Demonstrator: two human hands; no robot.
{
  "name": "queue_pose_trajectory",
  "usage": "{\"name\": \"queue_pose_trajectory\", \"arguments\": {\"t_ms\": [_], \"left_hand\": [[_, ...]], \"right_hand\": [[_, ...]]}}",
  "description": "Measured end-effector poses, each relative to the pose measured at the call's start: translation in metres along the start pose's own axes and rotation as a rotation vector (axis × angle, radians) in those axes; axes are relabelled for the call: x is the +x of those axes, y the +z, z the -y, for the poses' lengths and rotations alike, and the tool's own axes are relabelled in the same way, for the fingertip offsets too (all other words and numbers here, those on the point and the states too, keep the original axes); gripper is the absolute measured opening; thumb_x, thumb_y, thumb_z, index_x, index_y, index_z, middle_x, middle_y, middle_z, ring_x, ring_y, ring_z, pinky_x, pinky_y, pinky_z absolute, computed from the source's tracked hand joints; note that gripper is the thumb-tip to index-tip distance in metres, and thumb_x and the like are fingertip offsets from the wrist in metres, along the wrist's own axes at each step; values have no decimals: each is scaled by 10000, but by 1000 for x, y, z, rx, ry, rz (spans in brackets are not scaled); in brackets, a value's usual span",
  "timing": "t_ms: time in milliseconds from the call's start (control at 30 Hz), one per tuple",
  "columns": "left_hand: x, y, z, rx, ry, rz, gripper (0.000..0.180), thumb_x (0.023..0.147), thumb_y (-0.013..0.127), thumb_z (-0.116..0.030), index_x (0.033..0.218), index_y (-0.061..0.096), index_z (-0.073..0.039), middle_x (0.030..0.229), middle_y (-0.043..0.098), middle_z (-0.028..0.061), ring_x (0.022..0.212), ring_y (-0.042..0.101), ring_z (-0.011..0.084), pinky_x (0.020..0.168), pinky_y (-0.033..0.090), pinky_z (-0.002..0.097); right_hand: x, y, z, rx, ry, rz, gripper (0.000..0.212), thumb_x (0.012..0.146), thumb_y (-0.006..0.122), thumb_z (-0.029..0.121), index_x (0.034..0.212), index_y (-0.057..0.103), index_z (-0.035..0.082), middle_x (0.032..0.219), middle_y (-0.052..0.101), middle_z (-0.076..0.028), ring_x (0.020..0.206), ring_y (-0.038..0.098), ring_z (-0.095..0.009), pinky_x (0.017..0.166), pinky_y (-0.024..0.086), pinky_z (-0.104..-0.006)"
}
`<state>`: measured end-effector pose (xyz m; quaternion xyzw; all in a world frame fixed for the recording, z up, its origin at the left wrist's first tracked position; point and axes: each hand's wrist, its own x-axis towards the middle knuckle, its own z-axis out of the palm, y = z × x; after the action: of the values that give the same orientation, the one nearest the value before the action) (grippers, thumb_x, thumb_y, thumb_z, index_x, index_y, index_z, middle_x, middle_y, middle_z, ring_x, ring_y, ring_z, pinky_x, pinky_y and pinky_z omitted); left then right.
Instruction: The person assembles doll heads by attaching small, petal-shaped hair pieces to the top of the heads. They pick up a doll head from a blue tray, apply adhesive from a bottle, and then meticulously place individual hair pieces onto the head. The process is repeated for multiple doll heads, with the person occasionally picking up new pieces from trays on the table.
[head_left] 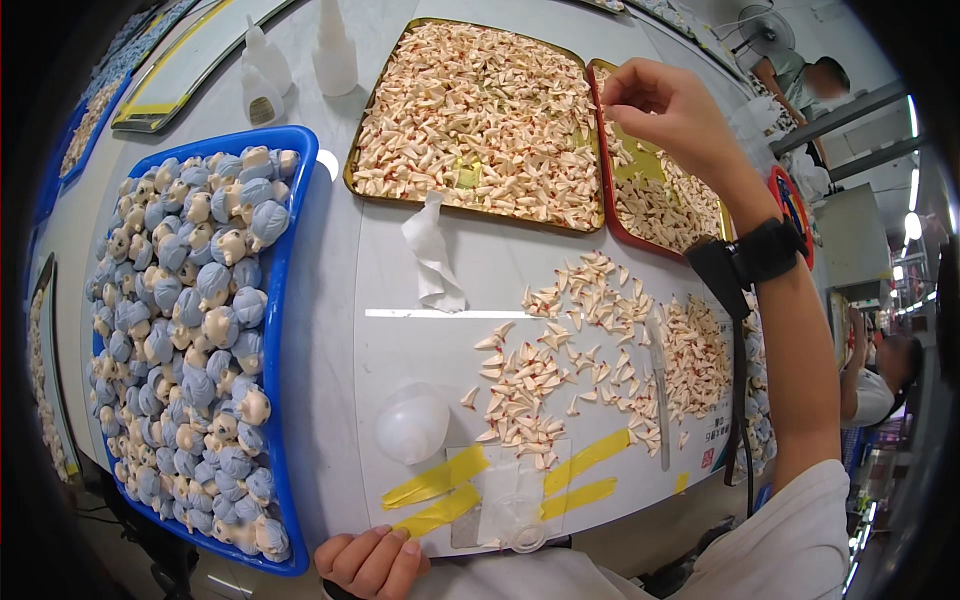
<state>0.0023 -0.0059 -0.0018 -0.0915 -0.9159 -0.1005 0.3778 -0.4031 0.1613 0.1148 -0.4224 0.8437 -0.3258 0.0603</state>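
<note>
My right hand (675, 115) is raised over the red-rimmed tray (612, 180), fingers curled and thumb near the fingertips. Anything in that pinch is too small to make out. Small cream-coloured pointed pieces with reddish marks lie in this tray. My left hand (370, 562) rests at the table's near edge with its fingers curled in, their inner side hidden. Beside it, strips of yellow tape (432, 478) hold a clear sheet (505, 500) down. Loose pointed pieces (525, 395) are scattered over the table between my hands.
A blue bin (295, 400) full of small blue-and-cream doll heads stands left. A gold tray (352, 180) of pointed pieces lies at the back. White squeeze bottles (335, 55), a tissue (430, 255), a round translucent bulb (412, 422) and a thin blade-like tool (660, 390) are around.
</note>
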Motion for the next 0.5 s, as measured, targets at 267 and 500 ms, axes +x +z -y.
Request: {"name": "queue_pose_trajectory", "arguments": {"t_ms": [267, 500], "left_hand": [[-2, -2, -1, -11, -12, 6, 122, 786, 482, -109, 905, 477, -139, 780, 537, -17, 652, 519, 138, 595, 361, 289], [-1, 2, -2, -32, -18, -10, 137, 762, 509, -61, 880, 483, -125, 788, 540, 3, 669, 519, 160, 596, 371, 312]], "right_hand": [[-61, -11, 64, 315, 27, -51, 139, 783, 615, 12, 917, 616, -23, 878, 629, -59, 825, 592, -102, 764, 479, -222], [-125, -11, 100, 429, 32, -88, 139, 719, 661, -30, 847, 605, -30, 807, 609, -68, 728, 552, -101, 670, 435, -218]]}}
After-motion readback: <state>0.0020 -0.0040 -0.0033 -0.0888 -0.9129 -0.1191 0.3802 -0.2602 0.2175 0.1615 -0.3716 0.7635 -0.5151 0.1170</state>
